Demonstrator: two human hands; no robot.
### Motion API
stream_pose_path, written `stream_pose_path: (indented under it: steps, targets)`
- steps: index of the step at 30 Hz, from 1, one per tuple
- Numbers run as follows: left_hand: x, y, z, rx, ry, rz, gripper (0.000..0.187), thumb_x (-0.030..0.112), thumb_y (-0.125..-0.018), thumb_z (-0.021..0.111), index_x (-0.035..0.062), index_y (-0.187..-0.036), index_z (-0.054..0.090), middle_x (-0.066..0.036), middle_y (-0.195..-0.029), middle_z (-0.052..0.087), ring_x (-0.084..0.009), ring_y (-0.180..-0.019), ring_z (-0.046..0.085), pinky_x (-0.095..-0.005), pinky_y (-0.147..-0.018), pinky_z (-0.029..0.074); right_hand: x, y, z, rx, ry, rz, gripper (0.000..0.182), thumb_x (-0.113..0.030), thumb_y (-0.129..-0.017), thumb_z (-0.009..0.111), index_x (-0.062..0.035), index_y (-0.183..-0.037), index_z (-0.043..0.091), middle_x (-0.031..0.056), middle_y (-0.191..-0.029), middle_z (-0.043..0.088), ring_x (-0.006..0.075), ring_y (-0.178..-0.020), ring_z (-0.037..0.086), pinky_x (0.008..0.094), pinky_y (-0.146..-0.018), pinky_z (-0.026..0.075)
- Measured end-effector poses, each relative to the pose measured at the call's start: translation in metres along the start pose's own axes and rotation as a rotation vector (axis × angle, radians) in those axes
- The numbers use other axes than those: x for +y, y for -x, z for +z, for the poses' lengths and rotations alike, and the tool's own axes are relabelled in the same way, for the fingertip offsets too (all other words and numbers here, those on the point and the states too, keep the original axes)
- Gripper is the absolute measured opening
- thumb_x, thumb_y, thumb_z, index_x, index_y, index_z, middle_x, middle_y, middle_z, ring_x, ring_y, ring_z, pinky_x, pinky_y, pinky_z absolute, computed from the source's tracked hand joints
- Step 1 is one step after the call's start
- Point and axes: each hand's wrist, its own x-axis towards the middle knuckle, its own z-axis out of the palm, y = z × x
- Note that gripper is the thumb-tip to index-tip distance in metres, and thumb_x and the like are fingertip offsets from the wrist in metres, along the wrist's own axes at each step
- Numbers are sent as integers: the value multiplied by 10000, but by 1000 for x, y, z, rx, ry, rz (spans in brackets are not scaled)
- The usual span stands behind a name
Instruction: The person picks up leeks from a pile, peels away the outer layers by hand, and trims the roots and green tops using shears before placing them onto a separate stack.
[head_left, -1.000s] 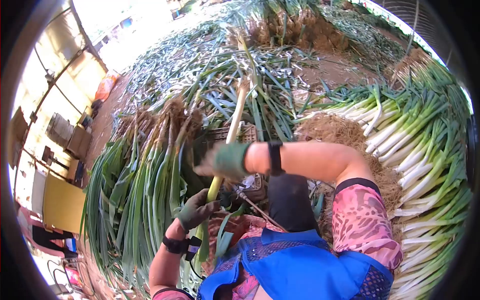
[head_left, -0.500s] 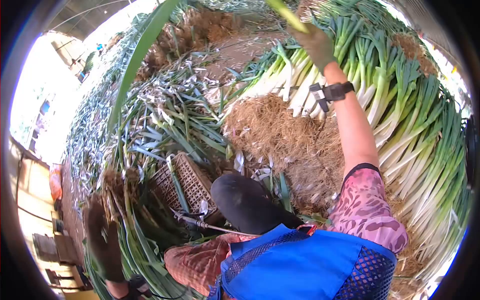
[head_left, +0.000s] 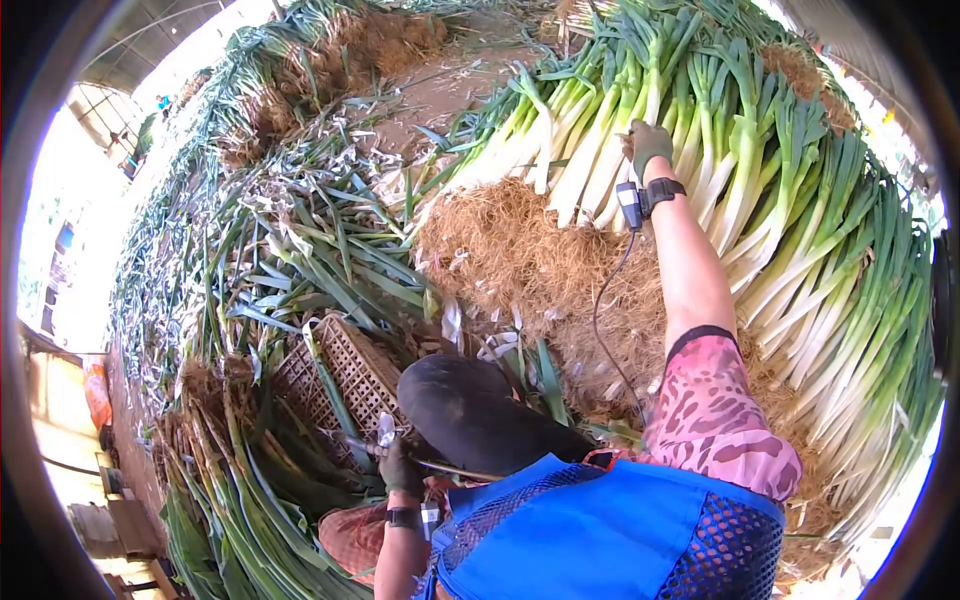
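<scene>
My right hand (head_left: 648, 145), in a dark glove, rests on the row of trimmed leeks (head_left: 590, 170), its fingers curled around a pale leek stalk. My left hand (head_left: 398, 468), gloved too, is low in front of me beside my knee. Its fingers are bent in beside a thin rod (head_left: 455, 468); whatever they hold is mostly hidden. A woven plastic crate (head_left: 350, 375) lies tilted just beyond the left hand, with a green leek leaf (head_left: 328, 385) across it. Untrimmed leeks (head_left: 215, 450) with brown roots lie to the left.
A mat of cut, straw-coloured roots (head_left: 540, 250) spreads ahead of my dark-covered knee (head_left: 470, 400). Loose leaves and peelings (head_left: 320, 220) litter the ground at the left. More rooted leeks (head_left: 270, 100) are heaped at the back. A cable (head_left: 600, 320) trails from my right wrist.
My right hand has come down onto the trimmed leeks; the raised stalk and long leaf are out of the air. My left hand has moved right, from the rooted leeks to the crate.
</scene>
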Motion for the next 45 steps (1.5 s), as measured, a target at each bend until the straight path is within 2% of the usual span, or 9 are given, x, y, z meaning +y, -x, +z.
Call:
stream_pose_path:
  steps: [7, 12, 14, 17, 20, 27, 33, 40, 45]
  targets:
    - [40, 30, -25, 44, 215, 224, 246, 349, -961, 550, 157, -810, 521, 64, -677, 442, -74, -589, 450, -240, -531, 379, -1, 33, 8, -218, -396, 268, 198, -132, -973, 490, 61, -981, 536, 184, -865, 634, 235, -689, 652, 330, -541, 575]
    - [87, 86, -15, -95, 313, 417, 104, 214, -987, 554, 144, -917, 519, 63, -691, 468, -51, -593, 460, -204, -524, 387, 45, -9, 70, -157, 1106, -140, 432, -317, -862, 592, 18, -1123, 672, 161, -1160, 678, 299, -1105, 648, 375, -933, 500]
    - [115, 118, -1, -50, 272, 514, 60, 167, -980, 570, 138, -977, 518, 51, -723, 509, -51, -624, 499, -199, -543, 430, 40, 85, 101, 501, 1240, -668, 576, -406, -832, 617, 12, -1228, 606, 172, -1203, 654, 299, -1112, 636, 393, -956, 467]
    - [119, 125, 1, -6, 221, 661, 71, 131, -971, 572, 140, -951, 505, 46, -783, 534, -50, -641, 518, -211, -561, 446, 33, 223, 114, -867, 496, -546, 713, -297, -882, 655, 36, -1422, 330, 241, -1439, 413, 319, -1282, 461, 458, -1019, 400]
    - [98, 108, 7, -129, 213, 568, 170, 50, -947, 588, 138, -939, 442, 41, -804, 471, -59, -671, 495, -220, -587, 462, 68, 398, 129, -1391, 560, -1116, 919, -526, -839, 672, 147, -1364, 333, 330, -1393, 403, 388, -1345, 378, 395, -1144, 298]
    - [83, 125, -23, -305, 24, 470, 238, 124, -933, 645, 39, -1131, 542, -22, -989, 630, -84, -872, 589, -244, -776, 501, 167, 569, 133, -2171, -37, 434, 183, -214, -879, 626, -48, -909, 557, 1, -685, 478, 170, -657, 544, 357, -624, 443]
    - [151, 116, -188, 166, -545, 802, 180, 26, -919, 625, 52, -1096, 611, -37, -963, 660, -116, -886, 628, -259, -780, 517, 243, 547, 131, -1651, 567, 88, 419, -311, -732, 751, -14, -1013, 656, 88, -841, 660, 185, -759, 629, 339, -692, 494]
    - [154, -9, -373, 623, -1034, 112, 949, 551, -716, 770, -25, -1388, 426, -250, -1389, 495, -381, -1291, 479, -420, -1051, 415, 241, 554, 103, -1817, 806, 32, 624, -447, -689, 798, -14, -1113, 652, 128, -923, 705, 221, -837, 666, 349, -754, 514]
    - [191, 19, -298, 776, -1397, 96, 842, 468, -698, 794, 2, -1321, 472, -247, -1312, 525, -364, -1228, 526, -414, -1016, 454, 302, 543, 101, -1717, 1021, -8, 572, -335, -738, 805, 40, -1128, 620, 95, -940, 683, 159, -835, 642, 289, -747, 501]
